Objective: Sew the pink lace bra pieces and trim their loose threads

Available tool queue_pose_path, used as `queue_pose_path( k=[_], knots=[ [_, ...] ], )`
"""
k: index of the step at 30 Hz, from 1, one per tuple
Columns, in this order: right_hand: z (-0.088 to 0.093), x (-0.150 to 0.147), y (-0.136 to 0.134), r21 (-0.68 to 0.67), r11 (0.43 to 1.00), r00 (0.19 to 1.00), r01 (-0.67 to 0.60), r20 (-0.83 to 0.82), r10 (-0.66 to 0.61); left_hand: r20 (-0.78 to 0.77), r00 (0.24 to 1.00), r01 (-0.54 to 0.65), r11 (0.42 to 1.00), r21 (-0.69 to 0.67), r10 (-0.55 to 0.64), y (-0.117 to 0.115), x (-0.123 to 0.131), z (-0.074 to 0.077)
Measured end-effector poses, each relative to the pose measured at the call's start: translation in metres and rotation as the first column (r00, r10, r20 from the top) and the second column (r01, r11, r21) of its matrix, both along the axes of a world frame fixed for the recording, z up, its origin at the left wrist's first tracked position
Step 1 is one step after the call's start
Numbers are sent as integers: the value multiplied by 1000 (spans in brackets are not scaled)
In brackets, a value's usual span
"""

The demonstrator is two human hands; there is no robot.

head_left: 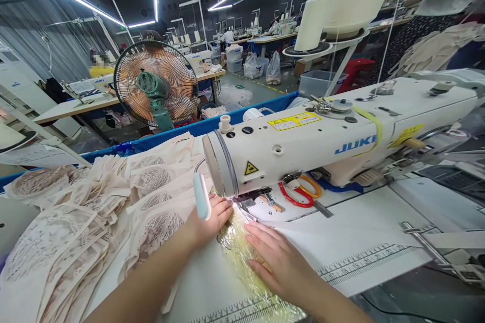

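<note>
A shiny, crinkled, yellowish see-through piece [237, 247] runs from under the head of the white sewing machine [303, 133] toward me. My left hand [212, 217] is close to the needle area, its fingers bent and pressed together on the left edge of the piece at the far end. On the right side of the piece lies my right hand [275, 257], flat with fingers stretched out and slightly apart. The needle and presser foot are mostly hidden. A pale blue-and-white lamp or guard [202, 197] hangs in front of my left wrist.
Stacked beige lace garment pieces [151, 186] cover the table's left. Red-handled scissors [297, 196] and a small brush [271, 199] lie beneath the machine arm. Ruler markings [367, 257] run along the white tabletop. A large fan [155, 83] stands beyond the blue cloth edge.
</note>
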State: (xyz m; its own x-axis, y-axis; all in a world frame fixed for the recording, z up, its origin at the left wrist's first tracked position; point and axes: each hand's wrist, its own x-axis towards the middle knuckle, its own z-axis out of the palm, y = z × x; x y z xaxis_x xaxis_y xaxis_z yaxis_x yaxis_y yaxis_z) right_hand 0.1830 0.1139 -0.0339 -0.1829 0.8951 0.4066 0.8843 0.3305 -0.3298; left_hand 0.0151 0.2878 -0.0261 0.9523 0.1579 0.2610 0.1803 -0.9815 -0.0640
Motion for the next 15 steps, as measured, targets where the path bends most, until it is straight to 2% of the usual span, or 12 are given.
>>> queue_pose_path(
  k=[4, 8, 10, 13, 15],
  knots=[
    [0, -1, 2, 17, 1000, 999, 16, -33, -15, -67, 996, -60, 998, -12, 59, 7, 3, 7],
    [6, 1, 0, 69, 998, 999, -5, -33, 7, -87, 985, -154, 988, -19, 151, 3, 10, 28],
    [5, 2, -9, 79, 996, 998, -47, -44, 51, -106, 963, -250, 968, -12, 247, -7, 10, 41],
    [-7, 1, -37, 52, 993, 990, -108, -80, 112, -155, 900, -410, 912, 14, 408, -34, -5, 61],
    [-19, 0, -58, 18, 1000, 996, -14, -90, 16, -261, 819, -523, 852, 26, 511, -56, -23, 71]
  ],
)
